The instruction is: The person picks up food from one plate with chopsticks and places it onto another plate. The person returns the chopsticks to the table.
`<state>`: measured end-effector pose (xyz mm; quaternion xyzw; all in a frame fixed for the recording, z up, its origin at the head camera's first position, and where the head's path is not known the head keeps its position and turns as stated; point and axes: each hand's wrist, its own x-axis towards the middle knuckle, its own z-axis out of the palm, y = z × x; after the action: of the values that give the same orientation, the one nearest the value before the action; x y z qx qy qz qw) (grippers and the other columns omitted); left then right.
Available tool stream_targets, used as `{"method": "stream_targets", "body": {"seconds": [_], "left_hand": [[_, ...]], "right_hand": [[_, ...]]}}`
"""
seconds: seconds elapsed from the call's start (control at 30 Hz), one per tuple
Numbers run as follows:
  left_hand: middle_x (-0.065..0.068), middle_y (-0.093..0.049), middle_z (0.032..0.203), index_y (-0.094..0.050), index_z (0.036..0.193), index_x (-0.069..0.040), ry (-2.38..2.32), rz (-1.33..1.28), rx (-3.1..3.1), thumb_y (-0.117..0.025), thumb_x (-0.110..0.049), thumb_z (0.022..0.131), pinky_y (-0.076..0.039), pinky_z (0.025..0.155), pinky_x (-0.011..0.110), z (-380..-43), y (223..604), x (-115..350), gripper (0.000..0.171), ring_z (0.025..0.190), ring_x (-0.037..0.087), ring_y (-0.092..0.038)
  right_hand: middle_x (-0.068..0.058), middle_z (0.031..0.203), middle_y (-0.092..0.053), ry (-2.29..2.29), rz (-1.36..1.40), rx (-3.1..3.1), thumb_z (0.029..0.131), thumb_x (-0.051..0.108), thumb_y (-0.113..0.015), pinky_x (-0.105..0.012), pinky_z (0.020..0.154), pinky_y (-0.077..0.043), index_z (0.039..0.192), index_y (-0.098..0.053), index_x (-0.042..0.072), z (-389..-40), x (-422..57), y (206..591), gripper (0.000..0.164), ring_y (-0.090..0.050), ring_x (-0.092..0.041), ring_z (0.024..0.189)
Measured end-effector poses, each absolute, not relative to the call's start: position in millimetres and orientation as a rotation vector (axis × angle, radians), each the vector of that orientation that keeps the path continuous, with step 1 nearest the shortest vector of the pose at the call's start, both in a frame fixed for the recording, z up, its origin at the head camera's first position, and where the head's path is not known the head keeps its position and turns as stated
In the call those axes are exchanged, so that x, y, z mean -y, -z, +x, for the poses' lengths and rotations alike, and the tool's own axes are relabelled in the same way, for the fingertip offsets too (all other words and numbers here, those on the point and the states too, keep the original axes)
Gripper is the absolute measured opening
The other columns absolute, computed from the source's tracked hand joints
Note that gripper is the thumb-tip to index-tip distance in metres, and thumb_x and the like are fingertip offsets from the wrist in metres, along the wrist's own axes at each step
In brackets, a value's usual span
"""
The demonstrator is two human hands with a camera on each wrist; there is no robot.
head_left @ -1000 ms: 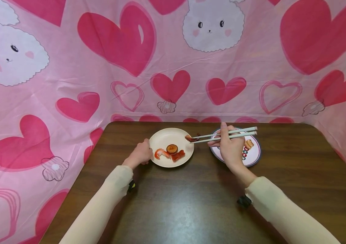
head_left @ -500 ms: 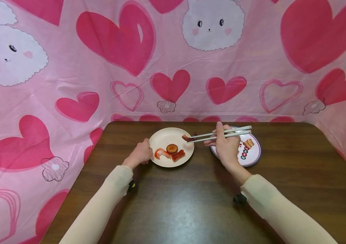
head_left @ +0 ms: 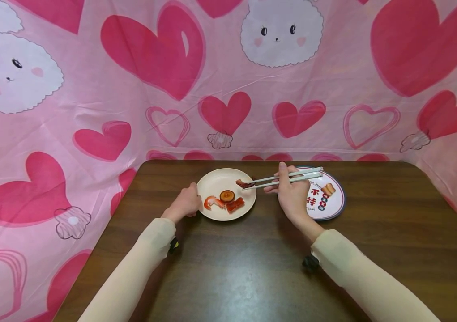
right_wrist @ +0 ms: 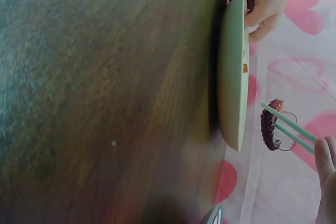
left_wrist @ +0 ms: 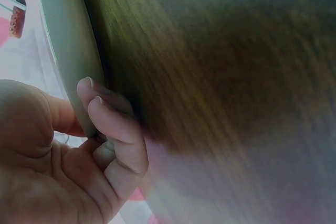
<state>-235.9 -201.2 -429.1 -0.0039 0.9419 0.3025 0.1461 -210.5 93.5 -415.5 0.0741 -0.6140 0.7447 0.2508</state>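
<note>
My left hand [head_left: 188, 201] grips the left rim of a cream plate [head_left: 216, 181], thumb above and fingers curled beneath in the left wrist view. On that plate lie a shrimp [head_left: 209, 202], a round brown slice [head_left: 227, 196] and a glossy red-brown piece [head_left: 235, 205]. My right hand [head_left: 294, 194] holds pale green chopsticks [head_left: 306, 173]. Their tips pinch a dark red octopus tentacle [head_left: 243, 184] over the plate's right part. The right wrist view shows this tentacle [right_wrist: 269, 124] raised clear of the plate, a thin ring hanging from it.
To the right stands a white plate [head_left: 335, 205] with a blue rim and red printed characters, partly behind my right hand. A tan food piece [head_left: 328, 189] lies on it. Brown wooden table [head_left: 228, 268] spreads in front; a pink heart-patterned cloth [head_left: 252, 120] hangs behind.
My right hand has moved left with the chopsticks, carrying the tentacle from the cream plate's right rim further inward. More of the white plate shows. The left hand has stayed put.
</note>
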Motion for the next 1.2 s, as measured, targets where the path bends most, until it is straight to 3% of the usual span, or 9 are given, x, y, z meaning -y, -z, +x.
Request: {"method": "stream_targets", "body": {"seconds": [0.17,0.4,0.73,0.97,1.2], "left_hand": [[0.019,-0.061,0.083,-0.039,0.138,0.008,-0.870,-0.009,-2.714,-0.050,-0.006,0.104,-0.053,0.052,0.032,-235.1,428.0,200.7,0.038,0.054,0.024,-0.057],[0.019,-0.062,0.083,-0.039,0.137,0.009,-0.863,-0.012,-2.718,-0.048,-0.006,0.104,-0.053,0.052,0.032,-234.4,427.5,200.5,0.037,0.054,0.023,-0.057],[0.019,-0.061,0.083,-0.039,0.138,0.008,-0.851,-0.030,-2.713,-0.048,-0.008,0.106,-0.053,0.051,0.032,-236.5,429.7,200.9,0.037,0.054,0.023,-0.057],[0.019,-0.060,0.085,-0.039,0.140,0.008,-0.858,-0.025,-2.711,-0.048,-0.008,0.106,-0.053,0.051,0.032,-237.9,431.5,201.3,0.039,0.054,0.023,-0.057],[0.018,-0.061,0.083,-0.039,0.139,0.008,-0.848,-0.033,-2.710,-0.048,-0.008,0.106,-0.052,0.050,0.031,-238.2,431.8,201.3,0.038,0.053,0.023,-0.056]], "right_hand": [[-0.015,0.068,-0.067,-2.015,0.194,1.706,0.110,0.029,-0.057,-0.040,0.051,-0.059,0.090,-0.058,-0.015,-211.7,-89.7,418.2,0.048,-0.070,-0.020,0.051],[-0.036,0.072,-0.063,-2.014,0.173,1.748,0.110,0.031,-0.056,-0.041,0.051,-0.059,0.091,-0.058,-0.015,-214.4,-85.0,422.1,0.050,-0.070,-0.019,0.050],[-0.037,0.071,-0.063,-2.011,0.159,1.775,0.110,0.033,-0.056,-0.043,0.050,-0.059,0.090,-0.059,-0.013,-218.1,-79.4,422.7,0.051,-0.070,-0.024,0.050],[-0.041,0.074,-0.062,-2.019,0.127,1.780,0.111,0.030,-0.056,-0.045,0.050,-0.059,0.089,-0.059,-0.013,-220.2,-76.5,425.2,0.049,-0.070,-0.035,0.052],[-0.044,0.076,-0.062,-2.042,0.106,1.787,0.111,0.032,-0.056,-0.042,0.048,-0.058,0.089,-0.058,-0.011,-219.1,-74.5,426.5,0.048,-0.070,-0.025,0.049]]}}
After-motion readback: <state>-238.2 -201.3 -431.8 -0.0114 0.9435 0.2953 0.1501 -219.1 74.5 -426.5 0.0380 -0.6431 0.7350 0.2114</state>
